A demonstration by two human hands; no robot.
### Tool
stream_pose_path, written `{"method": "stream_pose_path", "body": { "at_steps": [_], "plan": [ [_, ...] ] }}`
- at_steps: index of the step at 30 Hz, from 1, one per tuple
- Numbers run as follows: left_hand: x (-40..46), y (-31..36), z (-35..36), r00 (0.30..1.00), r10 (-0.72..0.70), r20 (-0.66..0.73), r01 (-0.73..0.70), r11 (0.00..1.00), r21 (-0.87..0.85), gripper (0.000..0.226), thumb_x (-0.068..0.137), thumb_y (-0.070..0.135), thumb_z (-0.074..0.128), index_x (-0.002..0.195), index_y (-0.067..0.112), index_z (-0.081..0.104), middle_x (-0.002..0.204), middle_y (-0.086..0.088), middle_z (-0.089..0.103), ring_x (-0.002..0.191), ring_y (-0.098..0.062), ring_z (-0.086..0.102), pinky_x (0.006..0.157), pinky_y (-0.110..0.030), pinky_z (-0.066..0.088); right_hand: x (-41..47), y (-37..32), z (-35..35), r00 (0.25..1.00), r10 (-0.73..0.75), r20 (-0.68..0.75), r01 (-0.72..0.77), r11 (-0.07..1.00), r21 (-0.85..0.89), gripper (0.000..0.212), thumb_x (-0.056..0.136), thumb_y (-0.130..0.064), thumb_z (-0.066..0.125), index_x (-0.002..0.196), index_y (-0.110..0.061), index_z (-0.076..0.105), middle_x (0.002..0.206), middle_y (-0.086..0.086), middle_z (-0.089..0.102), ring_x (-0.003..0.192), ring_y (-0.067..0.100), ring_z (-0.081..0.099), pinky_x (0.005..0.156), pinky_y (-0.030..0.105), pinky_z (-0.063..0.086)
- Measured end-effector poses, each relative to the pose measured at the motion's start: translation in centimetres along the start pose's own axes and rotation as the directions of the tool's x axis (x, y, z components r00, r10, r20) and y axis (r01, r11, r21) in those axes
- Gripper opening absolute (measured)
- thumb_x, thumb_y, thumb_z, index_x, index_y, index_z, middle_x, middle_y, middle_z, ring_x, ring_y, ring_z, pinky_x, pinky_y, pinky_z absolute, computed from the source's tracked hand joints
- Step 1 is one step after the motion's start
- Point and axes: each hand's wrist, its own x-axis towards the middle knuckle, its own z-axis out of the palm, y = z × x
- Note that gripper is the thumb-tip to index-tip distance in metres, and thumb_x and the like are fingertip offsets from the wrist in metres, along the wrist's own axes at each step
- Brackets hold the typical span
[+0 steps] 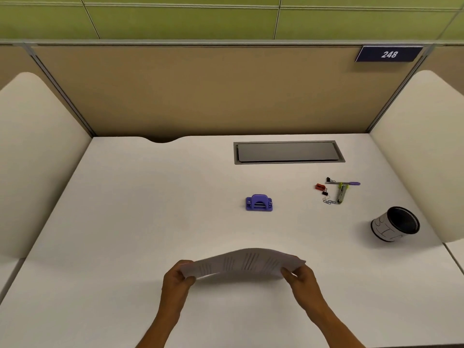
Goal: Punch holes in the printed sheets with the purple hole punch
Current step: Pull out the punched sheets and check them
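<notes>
The printed sheets [242, 263] are held above the near part of the white desk, bowed upward in the middle, with lines of text showing. My left hand [177, 278] pinches their left edge and my right hand [300, 276] pinches their right edge. The purple hole punch [259, 203] stands on the desk farther back, slightly right of the sheets and well apart from both hands.
A black mesh pen cup [396, 224] lies tipped at the right. Binder clips, paper clips, a purple pen and a stapler [337, 189] are scattered behind it. A grey cable hatch [288, 151] sits at the back. Partition walls enclose the white desk [125, 222].
</notes>
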Motion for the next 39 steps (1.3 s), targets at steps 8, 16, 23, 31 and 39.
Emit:
{"method": "stream_pose_path", "body": {
  "at_steps": [8,16,23,31,39],
  "plan": [
    [-0.7,0.3,-0.1,0.999,0.030,0.030,-0.031,0.999,0.021,0.038,0.076,-0.021,0.054,0.072,0.013,0.068,0.076,-0.002,0.068,0.071,-0.007,0.059,0.070,-0.026,0.042,0.2,-0.6,-0.1,0.995,0.021,-0.099,-0.026,0.999,-0.045,0.025,0.102,-0.014,0.053,0.096,-0.031,0.071,0.090,-0.017,0.076,0.084,-0.004,0.068,0.071,0.017,0.044],
    [-1.0,-0.7,0.4,1.000,-0.027,0.004,0.027,0.997,0.069,0.030,0.080,-0.017,0.057,0.076,0.011,0.067,0.066,0.001,0.062,0.064,-0.017,0.050,0.056,-0.023,0.035,0.0,1.1,0.0,0.999,0.042,0.003,-0.041,0.993,-0.107,0.024,0.100,-0.011,0.056,0.119,-0.021,0.067,0.113,-0.009,0.073,0.109,0.010,0.066,0.088,0.023,0.049],
    [-1.7,0.0,0.5,1.000,0.010,-0.011,-0.010,1.000,0.029,0.031,0.079,-0.015,0.058,0.070,0.015,0.062,0.068,0.002,0.062,0.059,-0.002,0.049,0.055,-0.017,0.033,-0.4,-0.2,-0.5,0.997,-0.041,-0.060,0.034,0.993,-0.114,0.030,0.103,-0.010,0.049,0.103,-0.033,0.068,0.097,-0.021,0.073,0.088,-0.007,0.065,0.073,0.004,0.045],
    [-1.5,-0.8,1.1,0.995,-0.093,-0.026,0.095,0.994,0.056,0.026,0.088,-0.003,0.065,0.097,0.022,0.066,0.095,0.003,0.071,0.092,-0.019,0.065,0.079,-0.028,0.048,0.2,1.2,0.0,0.999,-0.017,0.031,0.023,0.981,-0.191,0.026,0.101,-0.010,0.053,0.101,-0.029,0.072,0.095,-0.014,0.076,0.091,0.003,0.068,0.075,0.009,0.047],
    [0.5,3.2,-1.2,0.999,0.029,0.032,-0.030,0.999,0.043,0.022,0.087,0.009,0.072,0.104,0.022,0.071,0.094,0.002,0.079,0.083,-0.018,0.076,0.063,-0.023,0.060,1.3,-0.9,-0.5,0.996,-0.017,0.082,0.029,0.988,-0.150,0.025,0.105,-0.021,0.046,0.100,-0.024,0.070,0.094,-0.008,0.077,0.087,0.017,0.073,0.075,0.033,0.061]
  ]
}}
